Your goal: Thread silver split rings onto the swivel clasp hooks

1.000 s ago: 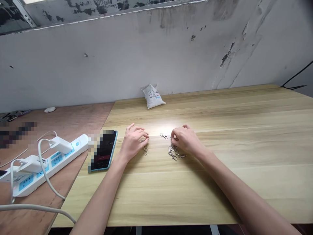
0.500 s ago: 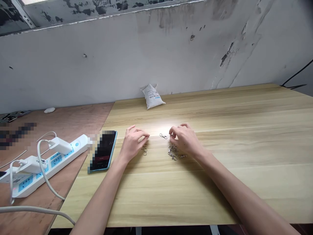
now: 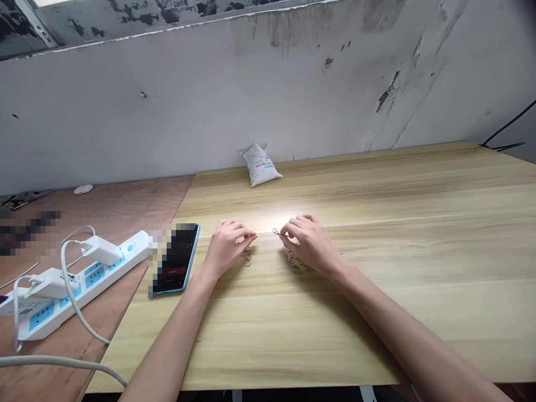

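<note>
Our left fingers curve down toward the wood, and our right fingers do the same. Both sets are loosely bent, not clenched, but from this view we cannot tell whether either is pinching anything. A small metal swivel clasp lies just beside our right fingertips, in the gap between the hands. Just below our left fingertips sits a small cluster of split rings, and a little more metal shows at the edge of those fingers.

Our right hand partly covers a tangled heap of swivel clasps, with one small piece showing past its far side. Our left hand rests near the rings, and both forearms reach in from the bottom of the view across a light wooden table.

Left of our left hand lies a smartphone in a blue case, its screen partly blurred. A small white sack leans near the wall at the table's far edge. Lower and further left, a white power strip with two plugged-in chargers sits on a reddish plywood desk.
</note>
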A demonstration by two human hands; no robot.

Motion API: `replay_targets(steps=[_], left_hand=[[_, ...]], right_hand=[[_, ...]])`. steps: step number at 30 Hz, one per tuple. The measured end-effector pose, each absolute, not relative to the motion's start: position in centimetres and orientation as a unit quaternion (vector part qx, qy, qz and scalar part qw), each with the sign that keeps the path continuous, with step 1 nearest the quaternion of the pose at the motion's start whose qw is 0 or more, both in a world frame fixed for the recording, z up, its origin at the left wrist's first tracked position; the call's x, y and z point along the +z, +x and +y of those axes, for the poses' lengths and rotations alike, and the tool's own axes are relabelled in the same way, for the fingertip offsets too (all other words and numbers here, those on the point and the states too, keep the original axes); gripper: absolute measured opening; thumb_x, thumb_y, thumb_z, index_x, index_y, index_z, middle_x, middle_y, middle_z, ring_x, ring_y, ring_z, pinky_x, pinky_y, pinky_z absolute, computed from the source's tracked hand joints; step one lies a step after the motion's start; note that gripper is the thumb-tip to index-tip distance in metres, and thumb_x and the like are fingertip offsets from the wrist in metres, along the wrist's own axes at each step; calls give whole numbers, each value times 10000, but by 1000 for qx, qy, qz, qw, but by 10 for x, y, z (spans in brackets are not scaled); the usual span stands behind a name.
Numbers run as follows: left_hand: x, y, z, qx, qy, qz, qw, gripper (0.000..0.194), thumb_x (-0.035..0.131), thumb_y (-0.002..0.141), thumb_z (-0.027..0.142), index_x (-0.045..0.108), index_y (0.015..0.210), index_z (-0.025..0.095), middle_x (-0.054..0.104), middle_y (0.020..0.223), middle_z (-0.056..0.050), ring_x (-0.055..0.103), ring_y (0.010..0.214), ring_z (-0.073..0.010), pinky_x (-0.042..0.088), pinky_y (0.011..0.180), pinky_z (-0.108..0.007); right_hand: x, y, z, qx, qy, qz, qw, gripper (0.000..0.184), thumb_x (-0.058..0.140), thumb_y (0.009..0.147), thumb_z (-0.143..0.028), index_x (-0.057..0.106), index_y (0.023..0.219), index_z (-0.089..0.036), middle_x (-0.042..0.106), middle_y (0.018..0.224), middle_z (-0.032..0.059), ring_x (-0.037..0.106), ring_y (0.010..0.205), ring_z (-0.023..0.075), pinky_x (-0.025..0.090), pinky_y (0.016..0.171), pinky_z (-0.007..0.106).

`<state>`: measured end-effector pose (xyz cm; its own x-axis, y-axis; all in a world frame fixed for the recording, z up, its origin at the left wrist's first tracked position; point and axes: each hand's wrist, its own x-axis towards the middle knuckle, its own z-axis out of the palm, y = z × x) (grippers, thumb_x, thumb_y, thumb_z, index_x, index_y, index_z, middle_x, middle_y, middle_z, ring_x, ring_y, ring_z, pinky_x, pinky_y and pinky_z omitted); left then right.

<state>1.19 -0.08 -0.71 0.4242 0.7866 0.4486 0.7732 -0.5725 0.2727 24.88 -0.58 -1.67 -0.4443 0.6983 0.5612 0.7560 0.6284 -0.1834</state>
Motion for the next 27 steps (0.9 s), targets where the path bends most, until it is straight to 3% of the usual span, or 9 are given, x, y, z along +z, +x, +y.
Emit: replay_targets(steps=[8, 15, 27], left_hand=[[-6, 11, -2, 277, 834, 472, 68, 128, 591, 886, 263, 716, 863, 249, 743, 896, -9, 626, 909, -206, 477, 820, -349], [-7, 11, -1, 250, 843, 470, 84, 175, 596, 897, 318, 704, 785, 237, 732, 804, -11, 611, 806, -200, 472, 703, -325], [-10, 11, -1, 182, 867, 464, 16, 186, 578, 926, 287, 721, 829, 219, 661, 828, -28, 563, 822, -189, 428, 711, -322]], right_hand=[[-19, 249, -6, -27, -417, -852, 314, 185, 500, 928, -163, 603, 778, -201, 690, 760, 9, 562, 699, 145, 347, 848, 305], [-16, 248, -8, -26, -414, -853, 316, 171, 524, 914, -156, 601, 767, -194, 685, 743, -1, 544, 678, 138, 351, 840, 302], [-21, 248, -6, -21, -403, -855, 324, 153, 540, 881, -125, 577, 752, -198, 663, 712, -1, 537, 660, 141, 362, 835, 312]])
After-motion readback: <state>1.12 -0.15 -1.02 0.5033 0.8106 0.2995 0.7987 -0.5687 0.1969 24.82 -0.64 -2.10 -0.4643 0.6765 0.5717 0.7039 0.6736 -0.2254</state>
